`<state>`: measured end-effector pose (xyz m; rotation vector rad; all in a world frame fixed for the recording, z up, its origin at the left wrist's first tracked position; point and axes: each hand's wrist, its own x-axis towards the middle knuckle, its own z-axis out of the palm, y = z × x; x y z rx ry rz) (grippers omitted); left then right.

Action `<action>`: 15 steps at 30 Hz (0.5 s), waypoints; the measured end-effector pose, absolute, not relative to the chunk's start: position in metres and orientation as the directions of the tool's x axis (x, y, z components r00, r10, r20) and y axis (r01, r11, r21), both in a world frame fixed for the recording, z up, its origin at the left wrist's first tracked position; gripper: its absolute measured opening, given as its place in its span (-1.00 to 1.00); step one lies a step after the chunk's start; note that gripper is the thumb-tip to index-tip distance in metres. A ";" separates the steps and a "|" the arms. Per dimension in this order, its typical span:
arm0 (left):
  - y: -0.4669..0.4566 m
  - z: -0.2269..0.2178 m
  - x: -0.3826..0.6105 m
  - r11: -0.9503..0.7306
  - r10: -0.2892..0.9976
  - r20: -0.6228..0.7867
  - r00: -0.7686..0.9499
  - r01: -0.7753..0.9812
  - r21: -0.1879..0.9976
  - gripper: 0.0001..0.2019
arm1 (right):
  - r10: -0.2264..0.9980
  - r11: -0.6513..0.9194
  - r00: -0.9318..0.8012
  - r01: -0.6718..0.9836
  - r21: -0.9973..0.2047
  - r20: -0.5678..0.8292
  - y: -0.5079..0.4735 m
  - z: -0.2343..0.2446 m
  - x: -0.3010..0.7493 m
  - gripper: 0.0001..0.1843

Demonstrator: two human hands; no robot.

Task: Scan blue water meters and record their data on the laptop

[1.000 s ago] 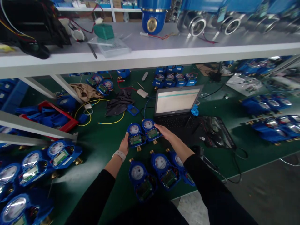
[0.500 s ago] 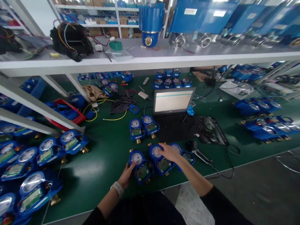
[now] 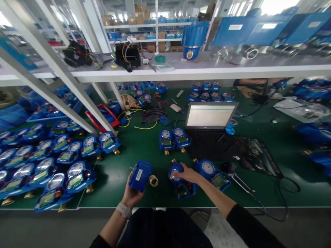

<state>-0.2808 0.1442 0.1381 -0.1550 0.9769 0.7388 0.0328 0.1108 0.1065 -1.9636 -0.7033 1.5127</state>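
Observation:
My left hand (image 3: 132,193) grips a blue water meter (image 3: 141,175), lifted off the green bench and tipped on its side so a brass port points right. My right hand (image 3: 186,175) rests with curled fingers on the dial of a second blue meter (image 3: 179,179) lying on the bench. A third meter (image 3: 213,173) lies just right of it. Two more meters (image 3: 174,138) sit side by side farther back, in front of the open laptop (image 3: 210,119).
Rows of several blue meters (image 3: 46,155) cover the bench at left. A white shelf (image 3: 196,70) with blue housings and wiring overhangs the back. A handheld scanner with cable (image 3: 234,172) and a dark mat (image 3: 254,153) lie right of the laptop. A red tray (image 3: 103,117) sits at back left.
My left hand has picked up the left near meter and tipped it on its side. My right hand stays on the middle meter. The view has shifted left and back.

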 end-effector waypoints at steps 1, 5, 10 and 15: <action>0.142 0.140 -0.288 0.706 0.516 -0.798 0.311 -0.682 0.191 -0.63 | 0.686 -0.718 0.203 0.035 -0.695 -0.699 0.111 0.105 0.032 0.03; 0.133 0.146 -0.309 0.557 0.571 -0.786 0.234 -0.815 0.162 -0.67 | 0.634 -0.762 0.023 -0.149 -0.630 -0.773 0.112 0.106 0.034 -0.15; 0.123 0.149 -0.332 0.445 0.594 -0.794 0.127 -0.875 0.193 -0.69 | 0.614 -0.773 -0.255 -0.383 -0.506 -0.747 0.110 0.108 0.013 -0.24; 0.113 0.149 -0.351 0.401 0.573 -0.819 0.038 -0.884 0.239 -0.63 | 0.723 -0.663 -0.344 -0.591 -0.460 -0.599 0.116 0.106 -0.046 -0.22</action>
